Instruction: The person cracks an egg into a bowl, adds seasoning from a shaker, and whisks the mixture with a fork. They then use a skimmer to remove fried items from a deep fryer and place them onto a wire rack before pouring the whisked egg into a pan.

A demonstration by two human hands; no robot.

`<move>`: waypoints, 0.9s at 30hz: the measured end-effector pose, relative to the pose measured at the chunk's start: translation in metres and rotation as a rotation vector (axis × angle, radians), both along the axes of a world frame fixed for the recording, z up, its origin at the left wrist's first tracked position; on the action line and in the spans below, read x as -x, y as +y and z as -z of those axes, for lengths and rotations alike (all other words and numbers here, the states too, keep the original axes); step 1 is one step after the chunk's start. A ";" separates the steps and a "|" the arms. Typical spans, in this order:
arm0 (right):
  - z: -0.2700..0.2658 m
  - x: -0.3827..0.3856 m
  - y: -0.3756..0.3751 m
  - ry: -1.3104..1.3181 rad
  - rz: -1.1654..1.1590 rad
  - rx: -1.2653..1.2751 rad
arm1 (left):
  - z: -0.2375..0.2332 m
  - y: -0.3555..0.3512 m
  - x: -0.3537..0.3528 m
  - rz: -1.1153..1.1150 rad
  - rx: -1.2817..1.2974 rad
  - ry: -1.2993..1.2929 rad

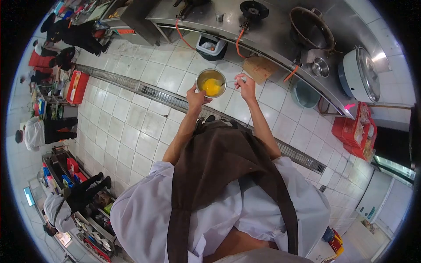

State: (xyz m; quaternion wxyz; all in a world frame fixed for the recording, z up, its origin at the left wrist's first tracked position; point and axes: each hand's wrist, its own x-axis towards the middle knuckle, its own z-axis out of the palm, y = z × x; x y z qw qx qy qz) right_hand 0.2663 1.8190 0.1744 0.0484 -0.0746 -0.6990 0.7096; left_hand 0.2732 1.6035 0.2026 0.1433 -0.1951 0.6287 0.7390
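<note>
My left hand (pixel 197 97) is closed on the rim of a round metal bowl (pixel 198 80), holding it above the tiled floor. Yellow liquid that looks like beaten egg (pixel 211 87) lies in the bowl. To the right, my right hand (pixel 246 86) grips the handle of a thin metal utensil (pixel 228 82), whose far end reaches into the bowl. Whether that end is a spoon or a fork is too small to tell.
Ahead runs a steel counter (pixel 276 41) with a large dark pot (pixel 312 29) and a white lidded cooker (pixel 360 74). Below it stand a lined bin (pixel 211 47) and a grey-green bucket (pixel 305 94). A drain grate (pixel 144 90) crosses the floor. Several people work at left.
</note>
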 end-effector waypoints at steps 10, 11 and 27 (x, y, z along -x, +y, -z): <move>0.018 0.001 0.009 0.021 -0.055 0.064 | 0.014 0.008 -0.001 0.037 -0.009 0.071; 0.007 -0.002 0.014 -0.126 -0.133 0.069 | 0.011 0.012 0.003 0.048 0.000 0.020; -0.003 -0.014 0.035 -0.120 0.057 -0.012 | 0.011 0.032 0.008 0.172 0.020 -0.047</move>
